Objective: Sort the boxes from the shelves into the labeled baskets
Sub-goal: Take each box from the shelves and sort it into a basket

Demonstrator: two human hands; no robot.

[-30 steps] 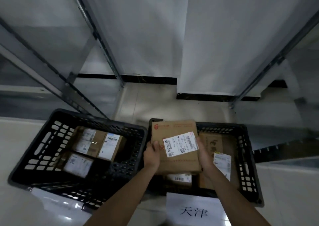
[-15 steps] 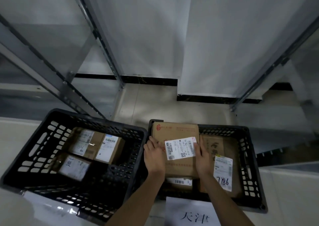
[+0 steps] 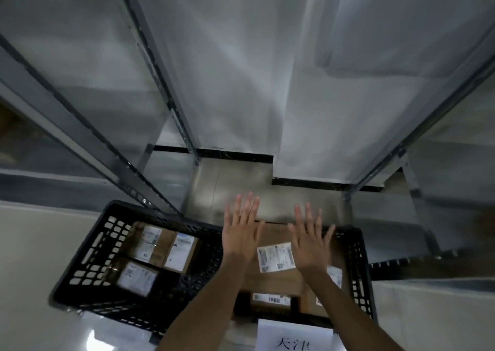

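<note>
Grey metal shelving (image 3: pixel 150 64) runs up both sides with a white wall behind, and two black plastic baskets sit on the pale floor below. Both hands are flat and wide open, fingers spread, holding nothing. The left hand (image 3: pixel 239 232) floats over the gap between the baskets, the right hand (image 3: pixel 308 246) over the right basket (image 3: pixel 359 270). The cardboard box (image 3: pixel 270 278) with a white shipping label (image 3: pixel 276 257) lies flat in that right basket on top of other parcels, label facing up; can't tell if either palm touches it. A paper sign (image 3: pixel 292 336) with printed characters sits at the basket's near edge. The left basket (image 3: pixel 88 257) has a few more labelled boxes (image 3: pixel 160 246) in it.
</note>
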